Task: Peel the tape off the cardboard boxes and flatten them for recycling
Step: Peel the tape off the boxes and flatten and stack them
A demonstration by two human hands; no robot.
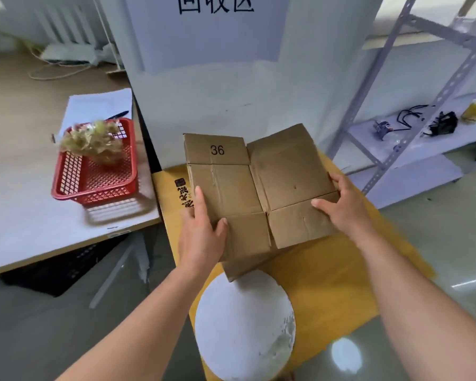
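**A:** What are the hands doing?

**B:** Both hold the box [259, 185]. The left hand [201, 232] grips its near left edge, with thumb and forefinger lying on top and the other fingers hidden underneath. The right hand [344, 207] grips the right edge, its thumb pressed on the near right flap and its fingers wrapped over the side.

**A:** And the box itself?

**B:** It is flattened, with its flaps spread out and "36" printed on the far left flap. It lies over another piece of cardboard [242, 266], which sits on a yellow board [327, 276]. I cannot tell whether the two touch.

**A:** What lies around them?

**B:** A white disc [242, 325] overlaps the board's near edge. To the left is the bench [25, 215]. A red basket [94, 174] stands near its right edge, with a wad of tape [94, 143] at its far end. Behind the basket lies paper [99, 105] with a pen [118, 115] on it. A metal shelf [423, 133] on the right carries dark cables. Behind the board stands a white panel [217, 92] with black characters.
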